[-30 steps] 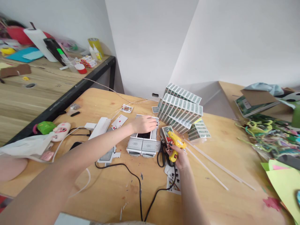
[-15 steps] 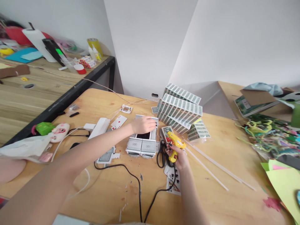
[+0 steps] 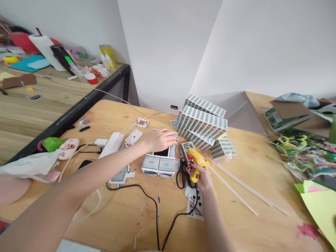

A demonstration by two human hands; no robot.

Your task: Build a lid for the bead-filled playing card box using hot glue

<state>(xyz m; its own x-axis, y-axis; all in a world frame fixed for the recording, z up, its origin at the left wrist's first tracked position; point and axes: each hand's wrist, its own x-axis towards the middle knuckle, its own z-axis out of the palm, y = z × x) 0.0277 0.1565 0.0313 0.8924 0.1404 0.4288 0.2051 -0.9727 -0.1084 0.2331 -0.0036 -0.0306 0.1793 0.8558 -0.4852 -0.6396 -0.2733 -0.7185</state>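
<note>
A box-like structure of playing cards (image 3: 159,163), patterned backs outward, lies on the table with a dark opening in its top. My left hand (image 3: 163,139) reaches over its far part, fingers bent together and pressed on the far right edge; the fingertips are partly hidden. In my right hand (image 3: 201,176) is a yellow hot glue gun (image 3: 198,161), its nozzle pointing up and left toward the structure. Black-handled scissors (image 3: 181,175) lie just left of that hand. Behind them is an open card box (image 3: 187,148) with a red-marked card showing.
Stacked rows of card boxes (image 3: 202,122) stand behind on the right. Two glue sticks (image 3: 233,190) lie right of my right hand. The gun's black cord (image 3: 174,218) runs to the front edge. A white power strip (image 3: 111,145) and loose cards (image 3: 134,137) are at left.
Both hands keep nearly the same places, the left on the card structure and the right on the glue gun. The whole view has shifted slightly.
</note>
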